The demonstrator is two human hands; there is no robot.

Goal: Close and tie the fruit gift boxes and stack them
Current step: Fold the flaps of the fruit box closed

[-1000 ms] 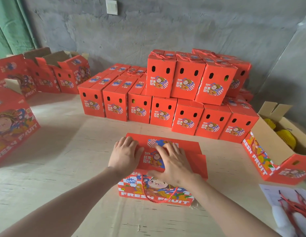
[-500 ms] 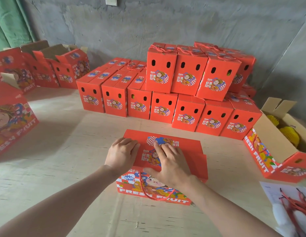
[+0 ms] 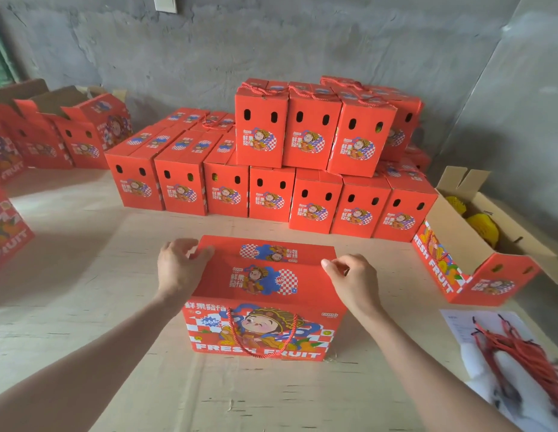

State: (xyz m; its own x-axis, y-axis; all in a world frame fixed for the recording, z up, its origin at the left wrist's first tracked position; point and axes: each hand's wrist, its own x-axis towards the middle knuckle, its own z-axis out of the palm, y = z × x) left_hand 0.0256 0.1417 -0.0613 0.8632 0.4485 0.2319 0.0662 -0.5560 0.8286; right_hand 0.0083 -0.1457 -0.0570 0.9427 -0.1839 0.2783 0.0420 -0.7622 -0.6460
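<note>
A red fruit gift box [image 3: 265, 288] stands on the table in front of me, its top flaps folded down. A red cord handle [image 3: 259, 338] hangs loose over its front face. My left hand [image 3: 178, 269] rests at the box's top left edge, fingers spread and touching the flap. My right hand [image 3: 352, 279] is at the top right edge, fingers curled against the flap's corner. A stack of closed red boxes [image 3: 312, 169] stands behind, with a second layer on its right half.
An open box holding yellow-wrapped fruit [image 3: 477, 232] sits at the right. A bundle of red cords [image 3: 514, 350] lies on white paper at the lower right. More open boxes [image 3: 75, 132] stand at the far left, and one box [image 3: 6, 232] at the left edge.
Both hands have slid apart from the middle of the lid out to its left and right edges. The camera has come closer to the box.
</note>
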